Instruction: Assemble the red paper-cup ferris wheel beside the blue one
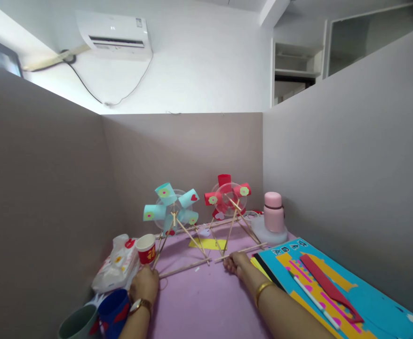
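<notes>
A: Where are the two paper wheels?

B: Both stand mid-table [206, 303], towards the far partition [188, 150]. Light-blue wheel [171, 207] on the left, red wheel [224, 197] on the right, each on thin wooden sticks.

A: And the hands?

B: Left hand [145, 284], watch [140, 306] at the wrist: fingers curled at the left end of the blue wheel's near stick [185, 270]. Grip hidden by the back of the hand; cannot tell if it is closed on the wood. Right hand [237, 264], gold bracelet [262, 293]: fingers curled at the near stick of the red wheel's stand [256, 247]. Cannot tell how firmly, or whether it grips at all.

A: What lies around them?

B: Yellow paper [211, 244] flat beneath the wheels. Left side: red-and-white paper cup [146, 249] upright, then a blue cup [112, 313] and a green cup [75, 325] nearer. Far right, pink bottle [274, 219] upright. Near right, coloured sheets [372, 292], with a white pen [314, 300] and a red flat tool [328, 280] on top.
</notes>
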{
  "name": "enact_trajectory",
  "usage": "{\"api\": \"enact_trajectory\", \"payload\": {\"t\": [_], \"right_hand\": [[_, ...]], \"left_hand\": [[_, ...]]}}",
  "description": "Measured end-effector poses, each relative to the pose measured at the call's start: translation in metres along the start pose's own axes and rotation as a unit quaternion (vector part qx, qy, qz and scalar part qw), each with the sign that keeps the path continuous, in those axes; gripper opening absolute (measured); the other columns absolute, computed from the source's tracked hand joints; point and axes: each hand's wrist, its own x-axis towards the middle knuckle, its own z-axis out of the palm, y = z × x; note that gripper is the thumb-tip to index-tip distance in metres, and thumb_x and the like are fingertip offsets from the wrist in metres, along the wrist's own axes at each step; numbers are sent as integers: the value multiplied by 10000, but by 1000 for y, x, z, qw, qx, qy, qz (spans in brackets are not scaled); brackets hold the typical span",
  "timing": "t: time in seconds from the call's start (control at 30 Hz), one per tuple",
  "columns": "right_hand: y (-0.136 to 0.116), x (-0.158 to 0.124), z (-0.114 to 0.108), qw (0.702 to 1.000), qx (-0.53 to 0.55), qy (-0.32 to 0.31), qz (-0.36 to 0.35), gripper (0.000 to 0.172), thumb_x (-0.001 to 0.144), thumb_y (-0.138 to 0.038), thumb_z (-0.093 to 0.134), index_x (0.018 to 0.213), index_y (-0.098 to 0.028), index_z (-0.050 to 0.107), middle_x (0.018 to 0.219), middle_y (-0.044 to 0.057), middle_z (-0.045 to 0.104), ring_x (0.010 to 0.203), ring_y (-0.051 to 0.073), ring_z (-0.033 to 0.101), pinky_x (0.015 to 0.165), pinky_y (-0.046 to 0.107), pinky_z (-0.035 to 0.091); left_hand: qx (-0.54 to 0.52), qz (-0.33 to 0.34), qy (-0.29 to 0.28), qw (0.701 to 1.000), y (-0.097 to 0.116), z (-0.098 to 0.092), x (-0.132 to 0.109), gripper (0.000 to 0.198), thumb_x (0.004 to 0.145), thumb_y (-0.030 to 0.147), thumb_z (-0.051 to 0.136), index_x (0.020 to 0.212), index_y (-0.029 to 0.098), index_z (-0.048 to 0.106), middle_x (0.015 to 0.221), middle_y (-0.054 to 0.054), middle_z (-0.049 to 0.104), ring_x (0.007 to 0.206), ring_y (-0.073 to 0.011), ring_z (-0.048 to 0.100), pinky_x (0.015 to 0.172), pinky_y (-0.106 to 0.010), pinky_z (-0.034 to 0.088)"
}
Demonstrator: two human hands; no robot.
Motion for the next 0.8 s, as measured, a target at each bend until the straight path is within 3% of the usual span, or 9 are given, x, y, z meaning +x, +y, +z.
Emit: {"api": "enact_trajectory", "payload": {"t": [0.53,0.8], "right_hand": [[-7,0,6,998,-48,-18,42,310,877,-311,548,1142,-151,538,1139,80,582,941,197,600,786,396,514],[-11,8,9,998,-56,-17,-4,311,876,-311,550,1144,-154,536,1135,78,582,933,195,602,779,394,518]], "left_hand": [[9,-8,9,1000,-1,3,10,258,874,355,510,989,139,592,964,-46,647,862,-165,624,765,-370,511],[4,-23,5,1000,1,6,16,262,873,361,511,989,141,591,964,-45,645,858,-165,623,755,-365,513]]}}
